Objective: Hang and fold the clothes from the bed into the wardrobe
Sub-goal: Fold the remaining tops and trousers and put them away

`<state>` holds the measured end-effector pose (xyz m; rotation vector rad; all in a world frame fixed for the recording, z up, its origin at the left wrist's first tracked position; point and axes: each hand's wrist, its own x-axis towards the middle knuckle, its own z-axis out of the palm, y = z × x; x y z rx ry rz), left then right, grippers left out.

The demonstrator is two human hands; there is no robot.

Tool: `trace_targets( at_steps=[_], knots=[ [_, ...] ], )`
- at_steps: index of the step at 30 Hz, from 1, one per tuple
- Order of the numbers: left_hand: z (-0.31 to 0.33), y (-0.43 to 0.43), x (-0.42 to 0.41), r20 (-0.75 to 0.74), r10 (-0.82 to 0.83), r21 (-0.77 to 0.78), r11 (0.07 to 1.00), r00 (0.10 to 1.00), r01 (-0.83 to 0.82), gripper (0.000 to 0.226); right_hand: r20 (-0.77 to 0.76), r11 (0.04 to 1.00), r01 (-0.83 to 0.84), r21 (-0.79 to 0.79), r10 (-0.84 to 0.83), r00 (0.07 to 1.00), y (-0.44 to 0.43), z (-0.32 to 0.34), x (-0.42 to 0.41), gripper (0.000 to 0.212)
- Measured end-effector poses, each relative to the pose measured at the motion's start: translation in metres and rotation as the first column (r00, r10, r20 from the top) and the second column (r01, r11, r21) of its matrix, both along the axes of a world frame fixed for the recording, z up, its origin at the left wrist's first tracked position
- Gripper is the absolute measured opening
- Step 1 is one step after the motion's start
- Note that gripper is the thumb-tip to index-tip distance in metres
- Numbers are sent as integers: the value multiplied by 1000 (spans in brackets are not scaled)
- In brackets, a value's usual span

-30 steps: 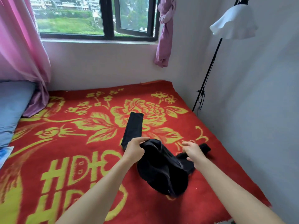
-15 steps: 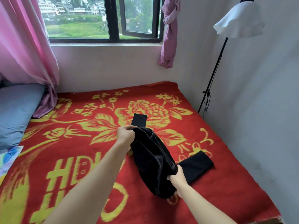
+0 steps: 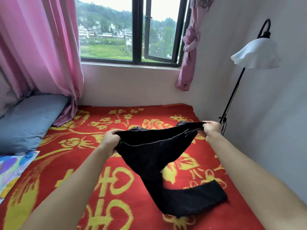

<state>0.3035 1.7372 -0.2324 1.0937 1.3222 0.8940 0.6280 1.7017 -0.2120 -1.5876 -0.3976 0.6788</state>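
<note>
The left grip (image 3: 110, 140) and right grip (image 3: 210, 129) each clutch a waistband end, holding the black trousers (image 3: 149, 153) above the bed (image 3: 66, 163), legs trailing toward its right edge. Soft, limp, probably light; the waistband looks the surest hold.

i count one pair of black trousers (image 3: 149, 156), two hands, left hand (image 3: 110, 138) and right hand (image 3: 210, 129), one blue pillow (image 3: 25, 123), two pink curtains (image 3: 41, 47), one floor lamp (image 3: 255, 53), one red blanket (image 3: 49, 185).

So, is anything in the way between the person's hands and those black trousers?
Nothing visible: the left hand and right hand both grip the trousers at the waistband. The wardrobe is out of view, so that path cannot be judged.
</note>
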Motion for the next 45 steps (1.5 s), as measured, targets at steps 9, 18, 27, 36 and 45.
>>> trace_targets(
  at_steps=[9,18,27,36,45],
  knots=[
    [97,-9,-22,75,-240,277,937,968,211,45,156,890,-122,439,58,986,25,191,-16,35],
    [61,-27,23,91,-238,446,878,967,174,97,16,896,-102,433,106,994,21,168,-12,38],
    [-53,-67,49,-689,23,616,546,725,568,42,-117,904,-118,411,181,976,38,107,-16,29],
    [-56,-98,-10,-638,139,526,797,758,297,34,201,962,-226,151,194,960,76,53,-27,27],
    [-61,-119,-157,-349,-87,256,949,933,184,47,446,881,-438,-181,470,762,125,15,-188,13]
  ],
)
